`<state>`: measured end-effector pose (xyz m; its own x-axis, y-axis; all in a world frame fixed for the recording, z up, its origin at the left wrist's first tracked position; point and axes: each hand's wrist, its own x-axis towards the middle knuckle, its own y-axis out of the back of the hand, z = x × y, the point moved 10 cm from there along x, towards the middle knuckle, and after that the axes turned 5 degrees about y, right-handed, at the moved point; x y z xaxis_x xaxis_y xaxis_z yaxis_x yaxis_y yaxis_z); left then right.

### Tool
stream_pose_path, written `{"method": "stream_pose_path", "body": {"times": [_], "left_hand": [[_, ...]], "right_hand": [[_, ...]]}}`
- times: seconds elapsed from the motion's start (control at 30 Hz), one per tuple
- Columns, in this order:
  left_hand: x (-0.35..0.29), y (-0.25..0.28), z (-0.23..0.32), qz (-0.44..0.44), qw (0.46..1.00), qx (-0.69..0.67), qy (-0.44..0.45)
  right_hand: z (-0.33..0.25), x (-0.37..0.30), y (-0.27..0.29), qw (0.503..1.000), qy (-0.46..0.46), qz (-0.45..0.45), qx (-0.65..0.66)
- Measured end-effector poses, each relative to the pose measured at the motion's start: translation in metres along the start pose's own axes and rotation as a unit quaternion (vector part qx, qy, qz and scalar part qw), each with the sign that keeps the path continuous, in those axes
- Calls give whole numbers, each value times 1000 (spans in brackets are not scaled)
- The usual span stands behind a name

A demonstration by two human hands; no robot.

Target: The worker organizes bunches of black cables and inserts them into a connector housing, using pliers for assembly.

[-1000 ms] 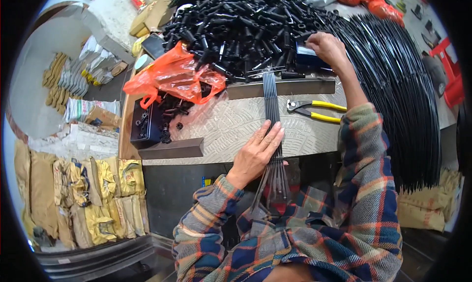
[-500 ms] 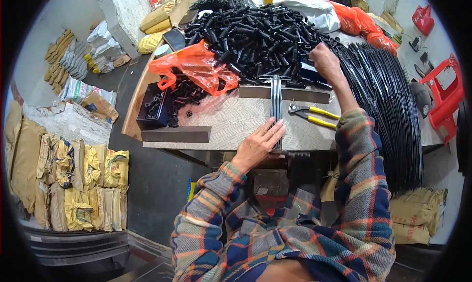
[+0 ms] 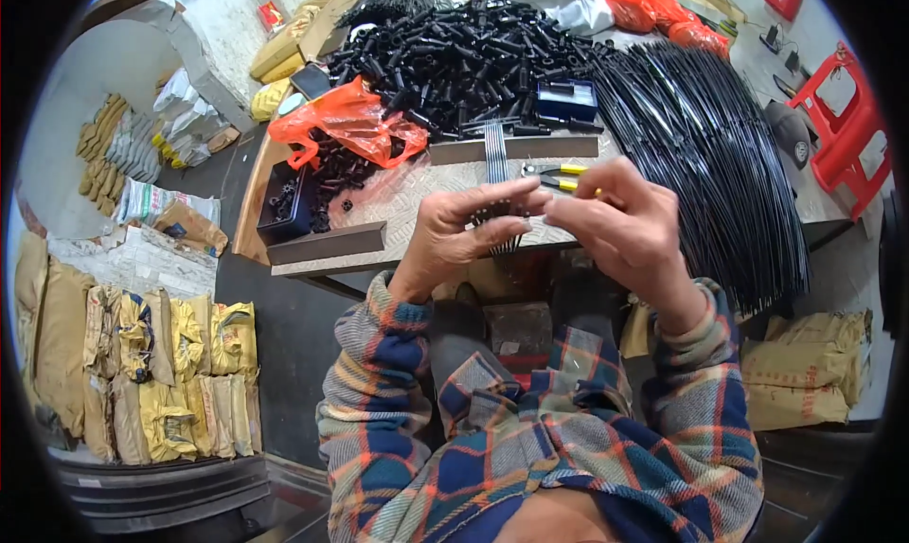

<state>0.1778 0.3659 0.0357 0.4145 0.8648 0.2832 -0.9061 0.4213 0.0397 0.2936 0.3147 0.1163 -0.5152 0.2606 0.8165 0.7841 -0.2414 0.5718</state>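
Observation:
My left hand is closed around the near end of a bundle of thin dark rods, its thumb and fingers on either side of the tips. The bundle's far end rests over a brown angle bar at the foot of a heap of black tubular parts. Close by on the right, my right hand has its fingers pinched together near the rod tips; what they hold is too small to make out. Behind it lie pliers with yellow handles, partly covered by my fingers.
A small blue box stands beside the heap. Long black rods cover the table's right side. On the left are an orange plastic bag, a dark bin of small black parts and another angle bar. A red stool stands right.
My right hand has come back from the blue box to the near rod ends. My left hand has gone from lying flat on the rods to gripping their tips. The view has shifted slightly.

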Motion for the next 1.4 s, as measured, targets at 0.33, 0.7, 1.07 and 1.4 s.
{"method": "stream_pose_path", "body": {"times": [0.33, 0.7, 1.07, 1.4], "left_hand": [[-2, 5, 14, 37, 996, 73, -45], [-3, 11, 19, 47, 981, 169, -87], [-2, -4, 35, 8, 929, 297, -219], [-7, 4, 30, 22, 926, 291, -239]], "right_hand": [[31, -20, -21, 975, -130, 61, 167], [-13, 2, -7, 993, 52, 2, -105], [-1, 11, -13, 994, 67, -83, -15], [-12, 16, -23, 993, 97, -67, -31]]}}
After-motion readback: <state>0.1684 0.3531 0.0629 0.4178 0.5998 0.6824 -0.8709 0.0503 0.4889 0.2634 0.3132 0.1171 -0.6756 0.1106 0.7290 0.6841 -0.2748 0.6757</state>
